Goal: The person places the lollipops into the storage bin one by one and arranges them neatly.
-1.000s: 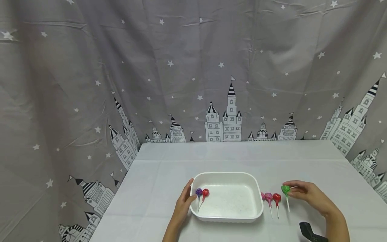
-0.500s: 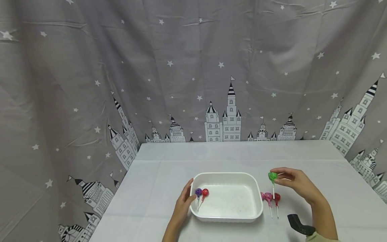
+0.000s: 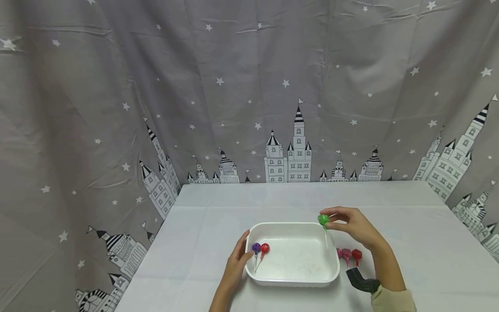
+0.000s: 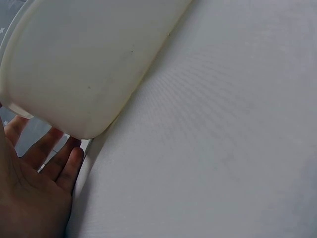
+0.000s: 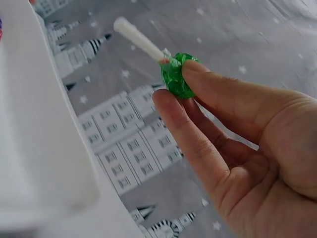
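Observation:
My right hand [image 3: 352, 223] pinches a green-wrapped lollipop [image 3: 323, 219] by its candy head, above the right back part of a white tray [image 3: 292, 282]. Its white stick [image 5: 138, 38] points away from the fingers in the right wrist view. On the tray's left side my left hand [image 3: 236, 260] holds the rim, thumb over the edge and fingers along the outer wall [image 4: 84, 74]. Inside the tray, at the left, lie a purple lollipop [image 3: 256, 247] and a red lollipop [image 3: 265, 248].
Right of the tray lie a pink lollipop [image 3: 346, 254], another partly hidden behind the tray wall, and a red lollipop [image 3: 356, 255]. A black wrist mount [image 3: 362, 281] covers their sticks. Behind the white table [image 3: 218, 199] hangs a grey curtain [image 3: 234, 108] with castles.
My right hand has carried the green lollipop up and leftward, from beside the other lollipops to above the tray. The left hand and the tray have stayed put.

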`<state>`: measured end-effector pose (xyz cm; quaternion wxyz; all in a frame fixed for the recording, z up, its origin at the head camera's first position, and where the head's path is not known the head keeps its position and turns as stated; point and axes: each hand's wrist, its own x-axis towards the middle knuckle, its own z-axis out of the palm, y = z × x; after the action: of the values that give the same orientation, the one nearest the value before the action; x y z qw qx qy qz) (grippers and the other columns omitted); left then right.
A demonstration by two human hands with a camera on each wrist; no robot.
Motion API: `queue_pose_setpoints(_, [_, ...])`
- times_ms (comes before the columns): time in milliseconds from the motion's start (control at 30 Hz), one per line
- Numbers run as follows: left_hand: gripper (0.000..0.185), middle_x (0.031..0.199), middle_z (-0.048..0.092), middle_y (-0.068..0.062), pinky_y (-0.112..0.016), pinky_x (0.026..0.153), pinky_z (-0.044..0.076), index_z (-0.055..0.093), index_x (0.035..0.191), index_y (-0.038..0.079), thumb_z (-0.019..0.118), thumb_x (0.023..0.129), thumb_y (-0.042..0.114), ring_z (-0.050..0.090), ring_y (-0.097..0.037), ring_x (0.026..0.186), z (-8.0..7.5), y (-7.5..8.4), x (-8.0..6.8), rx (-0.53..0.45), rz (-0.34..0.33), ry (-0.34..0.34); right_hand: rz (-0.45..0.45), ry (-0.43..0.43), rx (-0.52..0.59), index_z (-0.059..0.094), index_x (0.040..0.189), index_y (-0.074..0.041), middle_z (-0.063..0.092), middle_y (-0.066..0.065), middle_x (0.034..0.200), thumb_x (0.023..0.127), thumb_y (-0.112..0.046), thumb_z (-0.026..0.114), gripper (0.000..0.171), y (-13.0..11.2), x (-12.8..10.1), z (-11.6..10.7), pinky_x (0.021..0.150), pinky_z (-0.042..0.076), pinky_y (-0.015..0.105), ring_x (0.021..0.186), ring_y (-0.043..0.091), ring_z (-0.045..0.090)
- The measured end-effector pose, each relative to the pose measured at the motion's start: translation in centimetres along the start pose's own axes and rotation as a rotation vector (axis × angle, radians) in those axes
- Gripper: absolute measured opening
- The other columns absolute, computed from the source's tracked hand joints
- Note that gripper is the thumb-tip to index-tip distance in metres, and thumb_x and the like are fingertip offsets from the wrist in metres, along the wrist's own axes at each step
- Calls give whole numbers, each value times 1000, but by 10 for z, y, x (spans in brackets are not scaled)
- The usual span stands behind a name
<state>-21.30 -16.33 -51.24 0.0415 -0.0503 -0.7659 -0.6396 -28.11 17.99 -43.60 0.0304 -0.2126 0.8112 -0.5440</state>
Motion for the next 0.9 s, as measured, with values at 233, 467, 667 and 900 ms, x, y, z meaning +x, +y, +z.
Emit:
queue_pose_setpoints(233, [57, 145, 30, -18, -46, 108, 22, 33, 143, 7, 54, 89, 4, 29, -36, 132, -1, 0, 0, 0, 5, -2, 32, -52, 2, 64, 115, -6, 63, 6, 113, 78, -24, 73, 42, -10, 20, 22, 86, 52, 41, 100, 24, 58])
queue_pose_setpoints(467, [58, 145, 30, -19, -45, 109, 21, 32, 143, 7, 54, 90, 4, 28, -36, 132, 0, -1, 0, -14, -2, -11, 7, -132, 40, 63, 115, -3, 64, 8, 110, 79, -19, 73, 40, -12, 35, 40, 84, 53, 34, 98, 24, 59])
queue_pose_setpoints(667, [58, 145, 30, -20, -43, 109, 21, 32, 143, 7, 54, 90, 4, 29, -35, 132, 0, -1, 1, -26, -1, -12, 5, -158, 83, 62, 115, -2, 63, 10, 109, 79, -15, 72, 39, -14, 44, 53, 82, 53, 32, 97, 24, 59])
queue_pose_setpoints(900, [57, 145, 30, -19, -46, 109, 21, 33, 143, 8, 54, 90, 4, 29, -36, 132, 0, -1, 0, -17, -11, -2, 13, -215, 102, 62, 113, -1, 63, 10, 109, 79, -10, 71, 36, -12, 54, 75, 79, 54, 31, 95, 24, 59])
